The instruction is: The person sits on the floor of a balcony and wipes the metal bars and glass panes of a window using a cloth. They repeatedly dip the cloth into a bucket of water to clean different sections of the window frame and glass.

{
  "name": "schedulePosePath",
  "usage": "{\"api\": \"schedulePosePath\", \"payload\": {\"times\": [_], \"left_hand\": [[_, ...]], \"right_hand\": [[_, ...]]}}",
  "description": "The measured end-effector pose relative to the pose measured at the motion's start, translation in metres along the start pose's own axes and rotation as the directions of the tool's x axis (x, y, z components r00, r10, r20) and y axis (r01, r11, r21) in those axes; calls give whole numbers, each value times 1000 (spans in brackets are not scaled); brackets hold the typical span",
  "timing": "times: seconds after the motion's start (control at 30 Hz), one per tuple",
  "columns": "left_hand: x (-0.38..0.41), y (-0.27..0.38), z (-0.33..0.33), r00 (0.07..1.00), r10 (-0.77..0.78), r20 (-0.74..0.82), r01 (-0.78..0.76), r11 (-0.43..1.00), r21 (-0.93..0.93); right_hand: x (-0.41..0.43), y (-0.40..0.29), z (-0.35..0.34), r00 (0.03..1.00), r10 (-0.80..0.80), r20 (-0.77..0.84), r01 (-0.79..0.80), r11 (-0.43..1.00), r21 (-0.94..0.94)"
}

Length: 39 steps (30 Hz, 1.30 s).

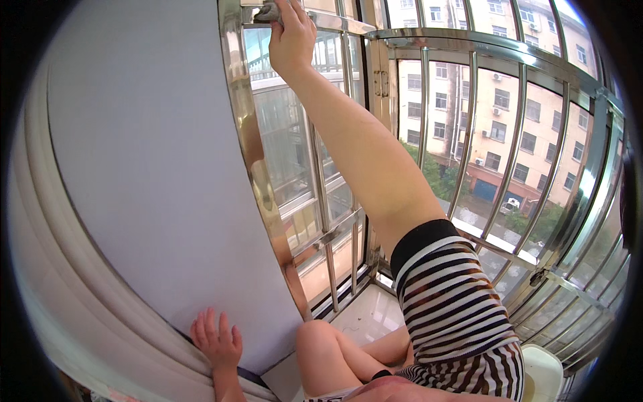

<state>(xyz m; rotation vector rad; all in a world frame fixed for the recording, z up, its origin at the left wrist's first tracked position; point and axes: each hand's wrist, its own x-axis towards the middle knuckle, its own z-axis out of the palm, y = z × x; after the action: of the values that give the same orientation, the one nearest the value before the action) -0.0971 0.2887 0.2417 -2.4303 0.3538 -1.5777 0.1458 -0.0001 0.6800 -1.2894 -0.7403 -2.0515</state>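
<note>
At the top of the view my right hand (295,42) grips a grey cloth (271,12). The cloth lies against a horizontal stainless-steel rail (334,21) of the window guard, close to its polished metal corner post (251,135). My arm in a striped sleeve stretches up across the bars. Low on the left, my left hand (218,339) is spread against the smooth pale wall panel (166,176), near its lower edge, and holds nothing. The fingers of my right hand partly cover the cloth.
Vertical steel bars (472,100) enclose the front and right sides. White tiles (374,314) form a ledge by my bent knee (316,346). A pale plastic basin (547,367) stands at the lower right. Cream moulding (95,281) edges the panel. Outside stands an apartment building (502,115).
</note>
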Motion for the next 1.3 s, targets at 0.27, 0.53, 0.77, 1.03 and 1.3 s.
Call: {"api": "schedulePosePath", "payload": {"times": [0.27, 0.53, 0.77, 1.03, 1.3], "left_hand": [[-5, -27, 26, 999, -35, -5, 35, 998, 55], [-12, -33, 50, 1000, 5, -31, 0, 988, 155], [-12, -31, 48, 1000, 2, -24, 1, 990, 143], [-10, -29, 56, 997, 3, -83, 10, 987, 162], [0, -25, 51, 991, 24, -129, -6, 991, 137]], "right_hand": [[2, 74, -18, 986, -167, 24, 168, 949, -267], [4, 141, -64, 983, 152, 102, -78, 851, -519], [29, 187, -98, 806, 583, 103, -313, 568, -761], [60, 200, -81, 560, 813, 158, -555, 510, -657], [39, 102, -48, 841, 333, 427, 240, 478, -845]]}}
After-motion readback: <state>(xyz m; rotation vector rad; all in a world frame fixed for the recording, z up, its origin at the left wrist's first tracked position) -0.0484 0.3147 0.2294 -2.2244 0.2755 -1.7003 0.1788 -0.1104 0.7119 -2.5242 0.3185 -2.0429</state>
